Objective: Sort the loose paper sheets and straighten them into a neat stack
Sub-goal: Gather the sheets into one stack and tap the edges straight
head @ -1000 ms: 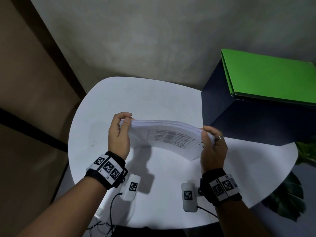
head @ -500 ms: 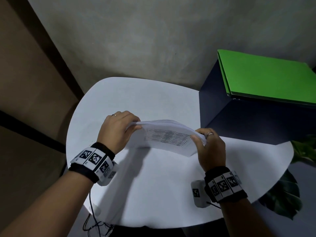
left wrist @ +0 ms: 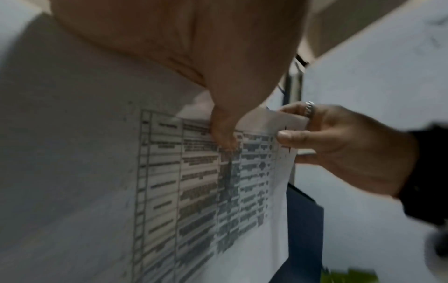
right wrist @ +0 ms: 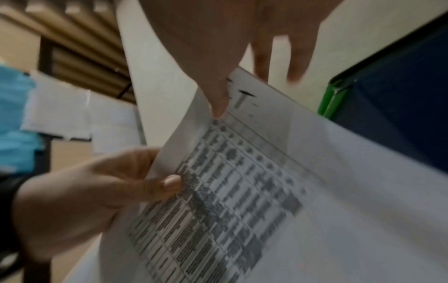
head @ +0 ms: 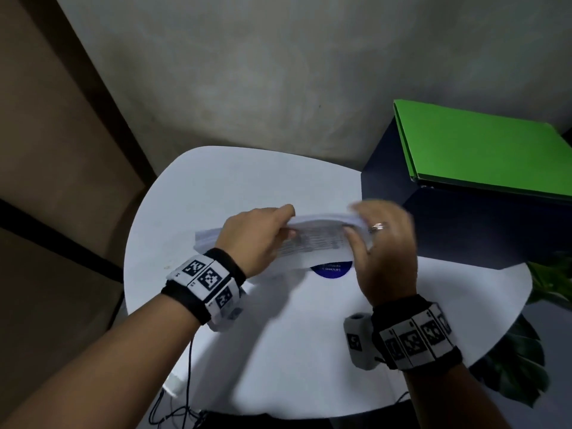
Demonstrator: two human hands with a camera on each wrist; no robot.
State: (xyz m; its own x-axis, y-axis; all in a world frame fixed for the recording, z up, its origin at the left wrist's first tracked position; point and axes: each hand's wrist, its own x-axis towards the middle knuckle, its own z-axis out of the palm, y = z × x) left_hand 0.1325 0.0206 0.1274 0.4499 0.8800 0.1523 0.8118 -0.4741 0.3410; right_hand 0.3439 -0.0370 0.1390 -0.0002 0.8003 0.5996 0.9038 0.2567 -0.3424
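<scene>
From the head camera, the left hand and right hand hold a bundle of paper sheets in the air above the white worktop, at about twelve o'clock from the wrists; a green folder lies at two o'clock. The left wrist camera shows the left thumb clamped on the printed sheet, the right hand pinching its three o'clock edge. The right wrist camera shows both thumbs pressing the sheet while some right fingers stand free, so I judge loose pages could slide out and fan across the worktop.
</scene>
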